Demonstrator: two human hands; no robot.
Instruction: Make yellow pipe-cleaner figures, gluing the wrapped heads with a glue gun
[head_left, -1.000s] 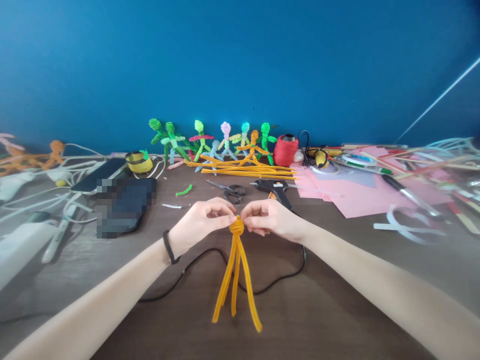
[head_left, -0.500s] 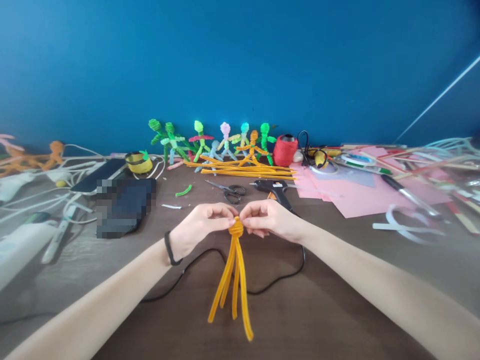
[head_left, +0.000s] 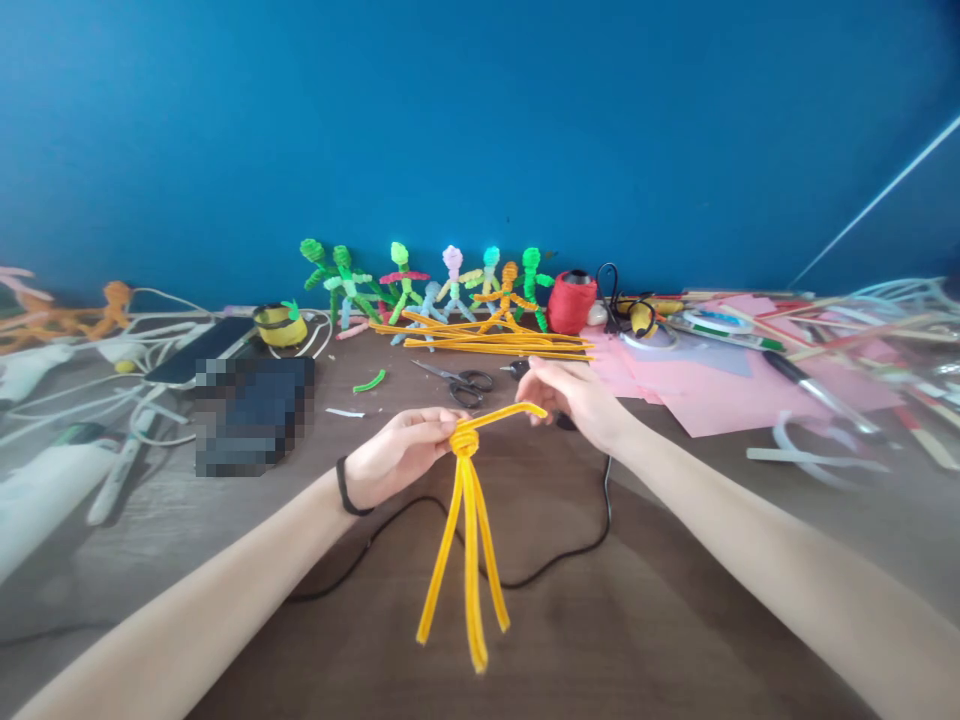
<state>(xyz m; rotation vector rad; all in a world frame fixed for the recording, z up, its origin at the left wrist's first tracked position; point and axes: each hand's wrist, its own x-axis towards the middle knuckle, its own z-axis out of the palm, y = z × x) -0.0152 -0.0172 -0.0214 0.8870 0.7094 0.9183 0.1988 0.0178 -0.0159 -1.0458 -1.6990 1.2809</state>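
Observation:
A yellow-orange pipe cleaner piece (head_left: 465, 441) hangs upright in front of me, with a coiled knob at its top and several loose strands below. My left hand (head_left: 409, 446) is closed, pinching the knob at its upper left. One strand end (head_left: 504, 411) sticks out from the top toward the right, its tip bent slightly down. My right hand (head_left: 574, 398) is at that tip, fingers curved and apart, with the strand crossing in front of the fingertips. Behind the hands lie scissors (head_left: 471, 381) and a black glue gun (head_left: 517, 369), mostly covered by my right hand.
Yellow-orange pipe cleaners (head_left: 495, 345) lie before a row of pipe-cleaner figures (head_left: 453, 275) along the blue wall. A red yarn spool (head_left: 571, 303) and pink paper (head_left: 720, 395) are at right. Phones and white cables are left; a black cord (head_left: 555, 565) crosses the table.
My right hand has moved up and right, away from the knob. A strand now points right from the top. My left hand still pinches the piece.

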